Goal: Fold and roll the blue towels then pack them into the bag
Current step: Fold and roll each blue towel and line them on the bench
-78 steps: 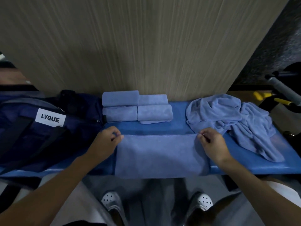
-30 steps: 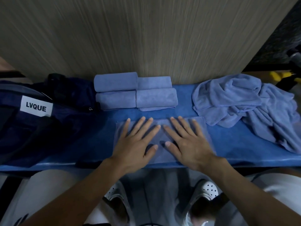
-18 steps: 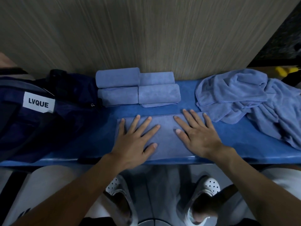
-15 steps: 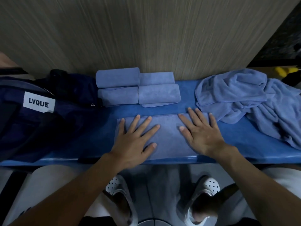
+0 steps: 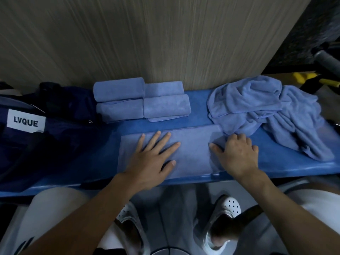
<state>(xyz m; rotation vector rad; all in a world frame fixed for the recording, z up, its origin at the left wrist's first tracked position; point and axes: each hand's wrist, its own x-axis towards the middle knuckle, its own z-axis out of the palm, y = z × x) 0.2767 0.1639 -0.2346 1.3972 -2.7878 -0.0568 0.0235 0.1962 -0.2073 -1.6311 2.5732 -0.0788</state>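
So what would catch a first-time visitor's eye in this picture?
Two bare hands work a folded blue towel at the front of the blue bench: the left hand lies flat on it, and the right hand curls round its right end. Behind them four rolled towels sit by the wooden wall. A heap of loose towels lies to the right and a navy bag labelled LVQUE to the left.

The folded towel [image 5: 193,144] lies between bag [image 5: 55,140], left, and heap [image 5: 257,107], right; rolls [image 5: 141,100] behind.
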